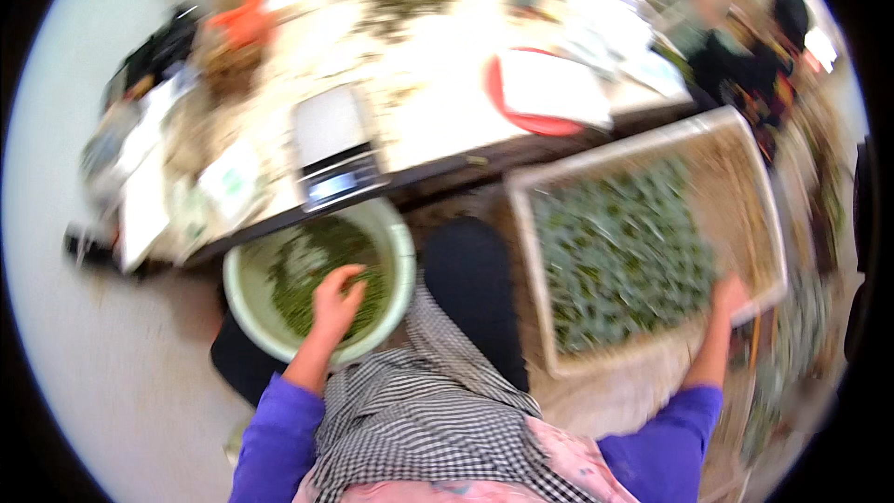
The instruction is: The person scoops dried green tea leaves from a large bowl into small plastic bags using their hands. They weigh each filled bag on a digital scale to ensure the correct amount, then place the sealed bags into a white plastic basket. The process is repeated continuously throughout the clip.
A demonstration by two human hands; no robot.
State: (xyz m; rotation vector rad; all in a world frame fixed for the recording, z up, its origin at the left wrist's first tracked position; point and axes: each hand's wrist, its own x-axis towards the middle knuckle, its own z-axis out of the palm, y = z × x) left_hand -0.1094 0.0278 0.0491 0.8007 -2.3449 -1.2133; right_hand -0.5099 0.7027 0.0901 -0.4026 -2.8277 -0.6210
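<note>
Green leaves (321, 270) fill the pale green basin (402, 242) resting on the person's lap, and the left hand (337, 303) reaches down into them, fingers loosely curled among the leaves. Over to the side, the right hand (729, 296) grips the near edge of a shallow rectangular tray (652, 144) spread with more greenery. A digital scale (333, 144) sits on the cluttered surface (438, 112) just beyond the basin.
</note>
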